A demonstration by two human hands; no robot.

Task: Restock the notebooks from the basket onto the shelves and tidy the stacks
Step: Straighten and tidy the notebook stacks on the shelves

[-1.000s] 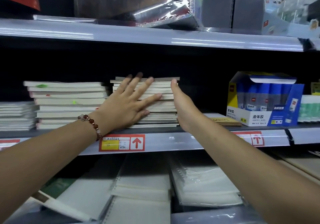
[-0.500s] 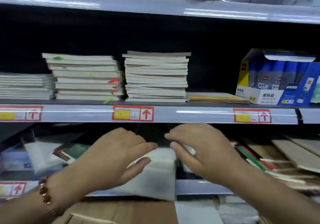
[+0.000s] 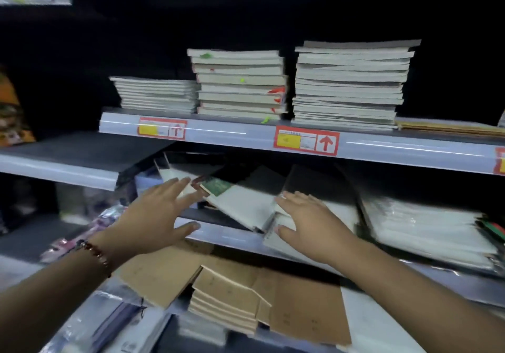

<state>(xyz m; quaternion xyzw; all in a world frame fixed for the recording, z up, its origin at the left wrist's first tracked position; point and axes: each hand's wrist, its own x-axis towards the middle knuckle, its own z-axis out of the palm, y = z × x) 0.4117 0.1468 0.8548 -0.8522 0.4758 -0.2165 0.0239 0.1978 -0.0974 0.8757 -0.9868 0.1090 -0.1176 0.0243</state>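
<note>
A: Both hands were spread, holding nothing; the left hand (image 3: 161, 213) hovered by the skewed notebook (image 3: 240, 202), the right hand (image 3: 308, 221) pressed the spiral stack (image 3: 284, 227).

B: That notebook overhung the near shelf edge (image 3: 226, 233); a careless nudge could have tipped it off.

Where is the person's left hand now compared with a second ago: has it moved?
Yes. The left hand has dropped from the notebook stack to below the red arrow price tag, over the lower shelf's skewed notebooks.
</note>
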